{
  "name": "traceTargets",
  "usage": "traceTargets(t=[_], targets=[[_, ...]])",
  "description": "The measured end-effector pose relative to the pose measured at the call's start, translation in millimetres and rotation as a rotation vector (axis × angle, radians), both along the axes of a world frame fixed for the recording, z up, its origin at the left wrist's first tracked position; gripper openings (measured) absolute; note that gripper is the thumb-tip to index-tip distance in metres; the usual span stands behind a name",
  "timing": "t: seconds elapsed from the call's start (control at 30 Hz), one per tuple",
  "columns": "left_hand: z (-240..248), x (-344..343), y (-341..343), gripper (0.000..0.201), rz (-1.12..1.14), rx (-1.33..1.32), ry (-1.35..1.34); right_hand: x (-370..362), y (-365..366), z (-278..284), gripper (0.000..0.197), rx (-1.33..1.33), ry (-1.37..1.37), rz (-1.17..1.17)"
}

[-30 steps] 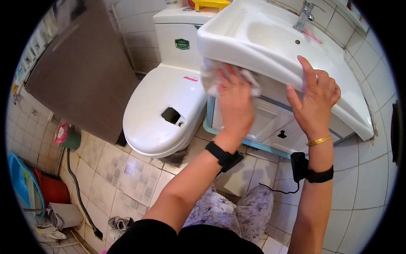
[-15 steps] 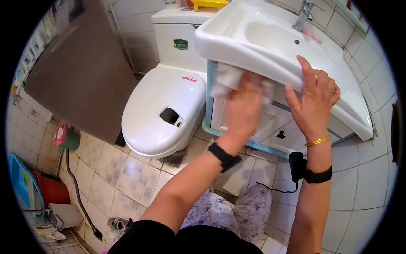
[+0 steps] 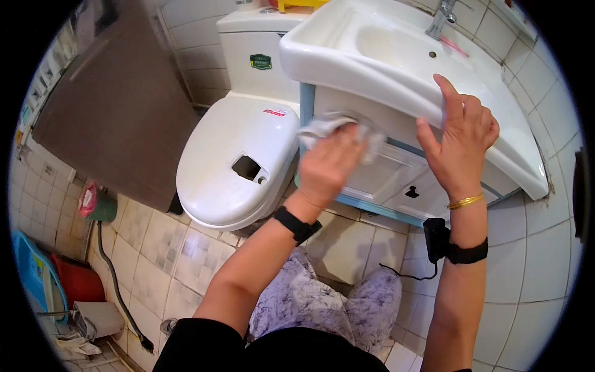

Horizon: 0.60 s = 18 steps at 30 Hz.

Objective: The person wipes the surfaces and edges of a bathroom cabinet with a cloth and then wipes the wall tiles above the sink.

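The left hand (image 3: 328, 167) grips a white cloth (image 3: 321, 126) (motion-blurred) beneath its fingers (image 3: 348, 141), against the vanity cabinet (image 3: 375, 178); the right hand (image 3: 462, 144), spread, empty, touches the washbasin (image 3: 347, 65).

Tiled bathroom, probably in a home, white toilet (image 3: 238, 161), sink (image 3: 396, 59) with faucet (image 3: 441, 18), vanity cabinet (image 3: 378, 170) below

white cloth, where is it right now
In the head view, the white cloth is just above centre, under the left hand, at the upper left of the vanity cabinet, below the washbasin.
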<state>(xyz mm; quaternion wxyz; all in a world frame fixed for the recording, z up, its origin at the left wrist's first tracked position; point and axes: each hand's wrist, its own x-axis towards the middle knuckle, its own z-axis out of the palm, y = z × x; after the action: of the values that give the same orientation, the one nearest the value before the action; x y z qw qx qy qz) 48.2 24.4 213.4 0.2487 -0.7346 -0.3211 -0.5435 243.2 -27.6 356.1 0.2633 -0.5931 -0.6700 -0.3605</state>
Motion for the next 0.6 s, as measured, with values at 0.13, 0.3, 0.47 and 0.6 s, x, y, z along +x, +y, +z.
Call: traceTargets(t=[0.13, 0.3, 0.47, 0.6], targets=[[15, 4, -10, 0.031, -0.087, -0.047, 0.144, 3, 0, -3, 0.062, 0.006, -0.001, 0.015], [12, -47, 0, 0.039, 0.087, -0.098, 0.103, 2, -1, -1, 0.063, 0.011, -0.008, 0.004], [22, -17, 0, 0.045, -0.027, -0.100, 0.159, -3, 4, -2, 0.063, 0.033, -0.007, 0.047], [27, -46, 10, 0.044, 0.023, -0.068, 0.138, 4, -2, 0, 0.063, 0.037, -0.012, 0.024]])
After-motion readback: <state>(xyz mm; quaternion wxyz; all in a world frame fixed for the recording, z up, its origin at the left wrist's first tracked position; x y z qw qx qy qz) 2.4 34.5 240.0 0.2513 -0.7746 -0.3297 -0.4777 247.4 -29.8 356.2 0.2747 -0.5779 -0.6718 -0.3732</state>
